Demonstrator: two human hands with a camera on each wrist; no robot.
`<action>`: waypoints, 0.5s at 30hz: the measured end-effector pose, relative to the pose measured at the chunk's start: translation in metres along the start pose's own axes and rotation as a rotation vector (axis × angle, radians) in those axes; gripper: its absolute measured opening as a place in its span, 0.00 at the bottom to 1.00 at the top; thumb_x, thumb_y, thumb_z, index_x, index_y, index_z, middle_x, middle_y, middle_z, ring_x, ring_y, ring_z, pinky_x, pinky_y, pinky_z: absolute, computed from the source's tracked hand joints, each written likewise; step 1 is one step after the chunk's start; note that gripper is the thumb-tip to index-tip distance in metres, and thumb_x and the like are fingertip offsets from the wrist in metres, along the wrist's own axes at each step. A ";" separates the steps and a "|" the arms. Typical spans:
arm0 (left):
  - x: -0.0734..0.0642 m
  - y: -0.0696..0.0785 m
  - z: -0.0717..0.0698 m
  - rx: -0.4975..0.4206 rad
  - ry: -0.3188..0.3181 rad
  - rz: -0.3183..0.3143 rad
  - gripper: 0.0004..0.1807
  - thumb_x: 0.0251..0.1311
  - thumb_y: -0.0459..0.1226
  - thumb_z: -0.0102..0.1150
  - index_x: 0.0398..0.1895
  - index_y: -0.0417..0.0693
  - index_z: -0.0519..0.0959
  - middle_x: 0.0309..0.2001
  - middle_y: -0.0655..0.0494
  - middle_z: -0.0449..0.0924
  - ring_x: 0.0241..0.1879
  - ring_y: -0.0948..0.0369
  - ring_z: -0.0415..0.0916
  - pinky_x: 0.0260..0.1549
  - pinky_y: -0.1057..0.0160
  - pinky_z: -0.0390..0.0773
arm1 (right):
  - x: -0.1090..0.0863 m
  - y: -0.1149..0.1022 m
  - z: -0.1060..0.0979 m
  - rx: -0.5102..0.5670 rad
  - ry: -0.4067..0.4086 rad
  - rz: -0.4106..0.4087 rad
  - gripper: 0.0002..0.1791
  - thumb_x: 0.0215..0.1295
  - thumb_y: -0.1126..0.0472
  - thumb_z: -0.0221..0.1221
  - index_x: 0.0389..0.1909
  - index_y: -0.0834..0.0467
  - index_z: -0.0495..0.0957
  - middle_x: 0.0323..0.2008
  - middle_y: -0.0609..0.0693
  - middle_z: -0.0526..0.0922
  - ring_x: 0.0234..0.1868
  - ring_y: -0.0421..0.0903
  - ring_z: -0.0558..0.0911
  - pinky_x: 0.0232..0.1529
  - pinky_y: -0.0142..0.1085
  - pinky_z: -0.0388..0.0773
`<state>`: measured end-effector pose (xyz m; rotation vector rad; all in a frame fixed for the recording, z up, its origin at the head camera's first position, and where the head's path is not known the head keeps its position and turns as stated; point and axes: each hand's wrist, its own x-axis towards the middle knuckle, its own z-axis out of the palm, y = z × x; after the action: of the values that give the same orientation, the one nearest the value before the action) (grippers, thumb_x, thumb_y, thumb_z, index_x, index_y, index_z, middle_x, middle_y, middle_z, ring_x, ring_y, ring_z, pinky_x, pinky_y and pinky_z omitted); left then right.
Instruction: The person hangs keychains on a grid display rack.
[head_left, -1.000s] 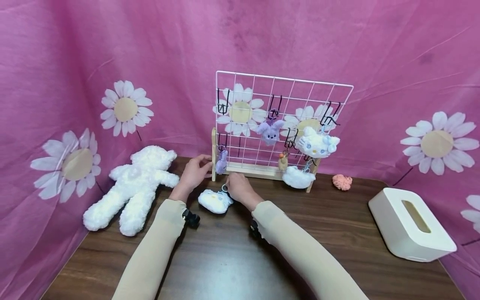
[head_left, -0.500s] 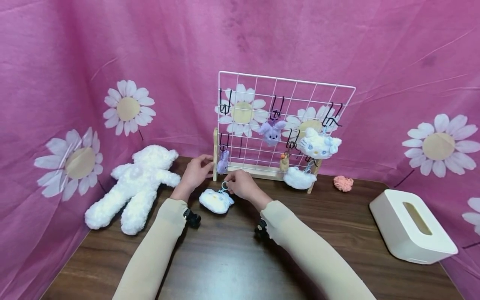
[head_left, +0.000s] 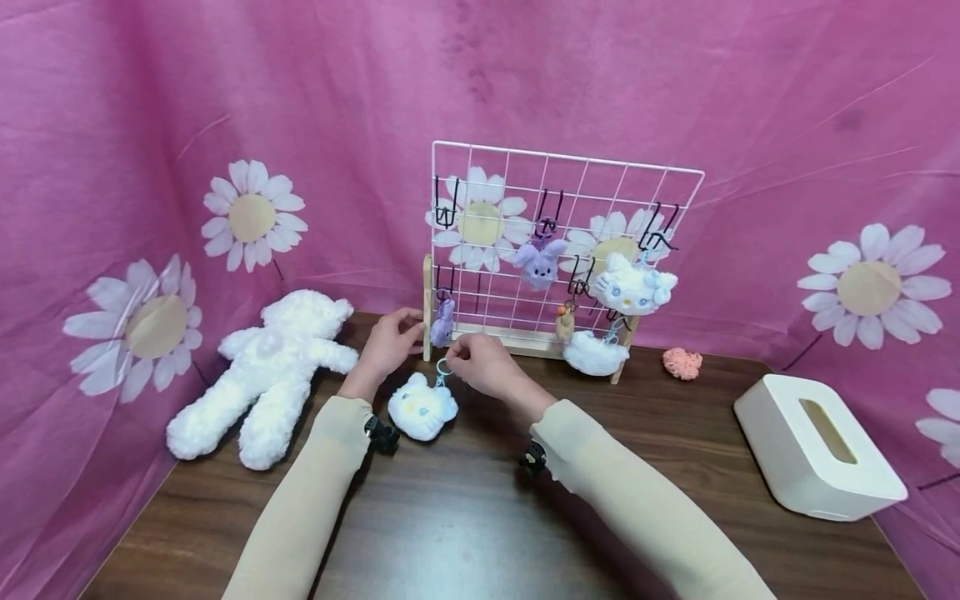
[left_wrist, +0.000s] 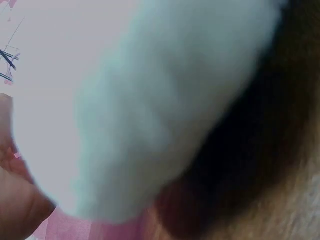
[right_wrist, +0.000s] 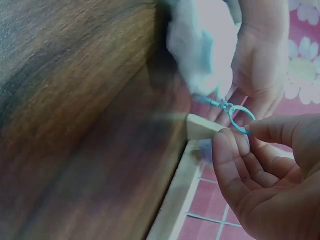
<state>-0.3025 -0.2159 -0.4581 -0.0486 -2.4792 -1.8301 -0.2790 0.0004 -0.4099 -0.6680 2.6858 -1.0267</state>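
Observation:
My right hand [head_left: 483,364] pinches the light-blue key ring [right_wrist: 239,120] of a white plush cat-head keychain [head_left: 422,408] between thumb and index finger. In the head view the plush hangs below the ring, its face towards me, low over the table. My left hand [head_left: 388,346] touches the left wooden post [head_left: 428,308] of the white wire grid rack [head_left: 517,152], thumb and index finger apart. Close up in the left wrist view, the blurred white plush [left_wrist: 140,110] covers most of that hand.
Black hooks on the grid carry purple bunny keychains [head_left: 538,263], a small brown charm [head_left: 566,323], a white cat keychain [head_left: 636,285] and another white plush [head_left: 595,353]. A white teddy bear [head_left: 273,367] lies left. To the right are a pink heart [head_left: 682,363] and a tissue box [head_left: 810,450].
The right hand has pulled the key ring slightly up and left. The plush keychain has turned from lying flat to hanging with its face showing. The left hand stays at the post.

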 end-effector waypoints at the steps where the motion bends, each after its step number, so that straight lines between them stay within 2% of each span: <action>1: 0.000 0.000 0.000 -0.001 0.001 -0.001 0.21 0.86 0.33 0.55 0.74 0.33 0.76 0.60 0.32 0.81 0.59 0.39 0.87 0.58 0.51 0.97 | -0.001 -0.002 -0.001 -0.001 -0.003 -0.010 0.07 0.82 0.60 0.62 0.43 0.56 0.88 0.34 0.48 0.87 0.33 0.41 0.79 0.33 0.28 0.77; 8: -0.001 -0.002 -0.001 -0.017 0.001 0.016 0.21 0.86 0.32 0.54 0.74 0.31 0.76 0.61 0.29 0.81 0.59 0.38 0.87 0.61 0.46 0.96 | -0.005 -0.014 -0.005 0.002 0.018 -0.082 0.07 0.80 0.62 0.62 0.42 0.56 0.88 0.35 0.48 0.89 0.33 0.39 0.80 0.34 0.28 0.78; 15: 0.000 -0.002 0.001 -0.004 0.006 0.009 0.20 0.86 0.32 0.55 0.74 0.32 0.77 0.60 0.31 0.82 0.56 0.43 0.87 0.61 0.44 0.96 | -0.006 -0.019 -0.009 0.000 0.055 -0.122 0.06 0.78 0.63 0.63 0.42 0.56 0.88 0.37 0.48 0.90 0.35 0.39 0.81 0.36 0.27 0.80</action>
<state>-0.3028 -0.2155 -0.4600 -0.0537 -2.4672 -1.8296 -0.2696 -0.0042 -0.3903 -0.8248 2.7207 -1.0886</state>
